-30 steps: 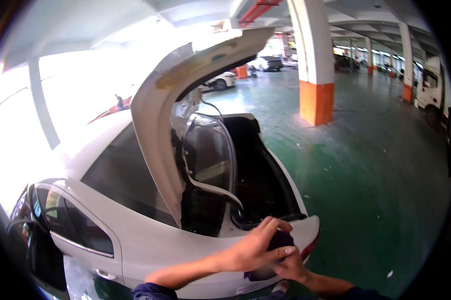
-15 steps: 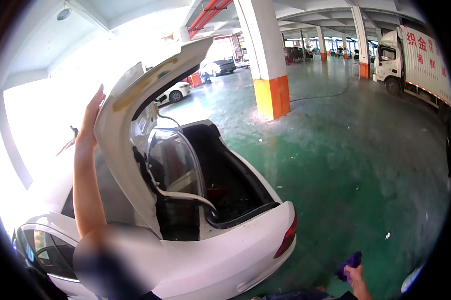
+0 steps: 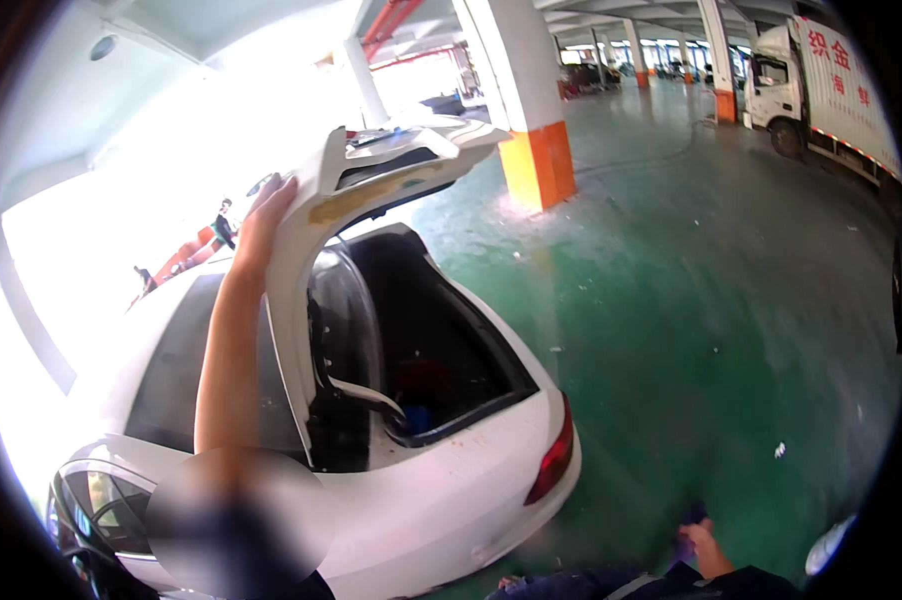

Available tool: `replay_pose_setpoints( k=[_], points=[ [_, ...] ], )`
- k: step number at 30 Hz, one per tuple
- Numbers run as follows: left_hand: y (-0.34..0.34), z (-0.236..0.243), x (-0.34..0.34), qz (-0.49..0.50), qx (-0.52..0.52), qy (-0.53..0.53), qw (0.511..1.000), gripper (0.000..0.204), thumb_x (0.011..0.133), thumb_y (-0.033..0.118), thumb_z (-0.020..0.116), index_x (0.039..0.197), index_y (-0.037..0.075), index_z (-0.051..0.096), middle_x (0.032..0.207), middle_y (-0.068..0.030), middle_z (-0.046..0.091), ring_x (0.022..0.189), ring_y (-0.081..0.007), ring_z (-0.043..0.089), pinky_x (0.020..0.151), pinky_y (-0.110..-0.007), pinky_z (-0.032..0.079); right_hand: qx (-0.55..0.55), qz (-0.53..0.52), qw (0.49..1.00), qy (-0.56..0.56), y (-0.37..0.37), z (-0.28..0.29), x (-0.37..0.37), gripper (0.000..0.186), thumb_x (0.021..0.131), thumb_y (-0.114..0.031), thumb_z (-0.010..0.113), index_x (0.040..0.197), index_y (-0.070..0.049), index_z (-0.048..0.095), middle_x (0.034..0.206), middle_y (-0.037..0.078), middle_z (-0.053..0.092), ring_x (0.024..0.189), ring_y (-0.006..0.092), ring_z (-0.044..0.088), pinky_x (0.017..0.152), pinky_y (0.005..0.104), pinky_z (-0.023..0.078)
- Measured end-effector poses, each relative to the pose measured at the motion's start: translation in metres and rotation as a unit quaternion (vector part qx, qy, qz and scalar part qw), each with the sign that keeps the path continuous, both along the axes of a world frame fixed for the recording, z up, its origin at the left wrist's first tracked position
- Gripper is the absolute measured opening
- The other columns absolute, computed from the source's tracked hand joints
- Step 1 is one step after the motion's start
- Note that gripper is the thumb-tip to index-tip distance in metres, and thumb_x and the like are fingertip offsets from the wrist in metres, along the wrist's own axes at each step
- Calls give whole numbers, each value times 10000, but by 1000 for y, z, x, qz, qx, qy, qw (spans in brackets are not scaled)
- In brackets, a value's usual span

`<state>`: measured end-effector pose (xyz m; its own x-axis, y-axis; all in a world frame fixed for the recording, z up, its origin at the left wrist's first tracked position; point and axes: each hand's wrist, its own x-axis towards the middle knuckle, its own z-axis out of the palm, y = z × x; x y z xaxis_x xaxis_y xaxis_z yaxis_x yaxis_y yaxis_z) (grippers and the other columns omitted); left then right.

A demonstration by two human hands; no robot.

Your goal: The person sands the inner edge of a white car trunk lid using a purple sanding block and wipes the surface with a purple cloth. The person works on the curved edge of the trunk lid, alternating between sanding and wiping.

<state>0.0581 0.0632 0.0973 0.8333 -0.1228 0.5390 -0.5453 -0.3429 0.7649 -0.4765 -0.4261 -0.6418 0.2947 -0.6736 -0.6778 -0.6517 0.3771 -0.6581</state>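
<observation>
My left hand [image 3: 271, 198] is raised on the outer edge of the white car's open trunk lid [image 3: 289, 300], its fingers bent over that edge. The lid stands tilted above the trunk opening, with yellowish patches on its upper part. Inside the dark trunk [image 3: 451, 340] of the white car [image 3: 451, 500], a reddish shape and a blue one show dimly. Low at the right, my right hand [image 3: 709, 552] is closed around a purple cloth [image 3: 691, 522], away from the car. Part of that cloth is hidden by the hand.
Beyond the car stands a white pillar with an orange base [image 3: 539, 165]. A white box truck [image 3: 831, 105] is parked at the far right on the green floor [image 3: 651, 330]. Small white scraps lie on the floor. Bright glare washes out the left side.
The trunk lid has come lower, its far end now further right and down. My left hand has moved right with it, fingers more bent. My right hand still holds the purple cloth.
</observation>
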Motion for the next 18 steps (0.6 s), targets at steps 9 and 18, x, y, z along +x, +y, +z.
replay_pose_setpoints(
  k=[9, 18],
  points=[
    [-188, -185, 72, 40, 465, -170, 868, 574, 1112, 475, 304, 1610, 204, 391, 1680, -215, 320, 1558, -483, 222, 1274, -523, 205, -163, 132, 967, -143, 79, 29, 17, 552, 737, -73, 875, 1251, -43, 676, 1045, 87, 741, 911, 210, 709, 824, 360, 593],
    [-242, -377, 90, -157, 511, 70, 842, 633, 1091, 417, 269, 1645, 110, 270, 1694, -287, 211, 1580, -471, 161, 1284, -541, 156, -16, -127, 980, -154, 108, 41, -167, 396, 776, 101, 746, 1141, -22, 659, 927, 75, 700, 662, 162, 649, 574, 345, 535]
  ],
)
